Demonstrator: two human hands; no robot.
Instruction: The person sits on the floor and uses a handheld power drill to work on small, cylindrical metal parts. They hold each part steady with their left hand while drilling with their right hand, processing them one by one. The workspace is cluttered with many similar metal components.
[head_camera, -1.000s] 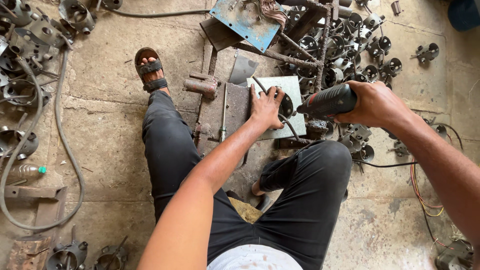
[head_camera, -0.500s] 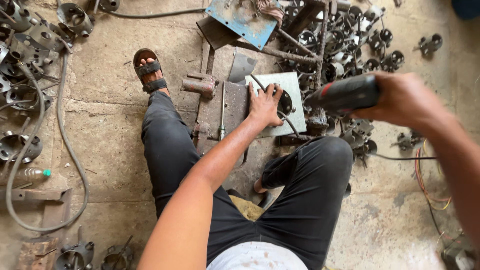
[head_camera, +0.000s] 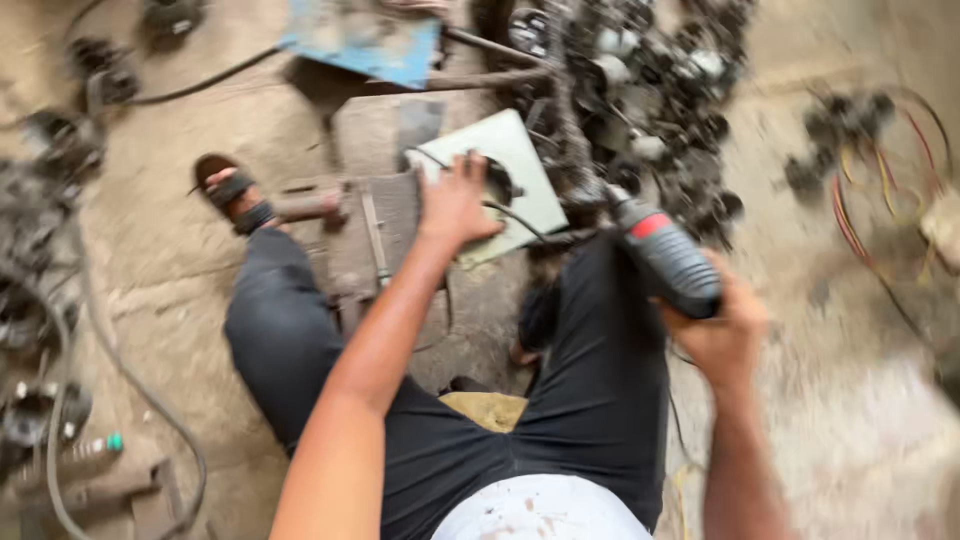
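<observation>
Dark grey with a red band, the power tool (head_camera: 662, 258) sits in the right hand (head_camera: 722, 330), fingers wrapped tight around its rear body, above the right thigh. Its long axis runs diagonally, nose up and to the left toward the pale metal plate (head_camera: 515, 160) on the floor (head_camera: 850, 440), tail down toward the wrist. The left hand (head_camera: 455, 205) lies flat on that plate, fingers spread apart and pressing, gripping nothing.

The nose points roughly at the pressing hand, so a slip or sudden kick could drive the working end into those fingers, as I judge it. A thin black cord (head_camera: 520, 225) crosses the plate beside the left hand and could snag. The cluttered pile of metal parts (head_camera: 660, 90) just beyond could catch the tool. The picture is blurred, so the tool's tip is unclear.
</observation>
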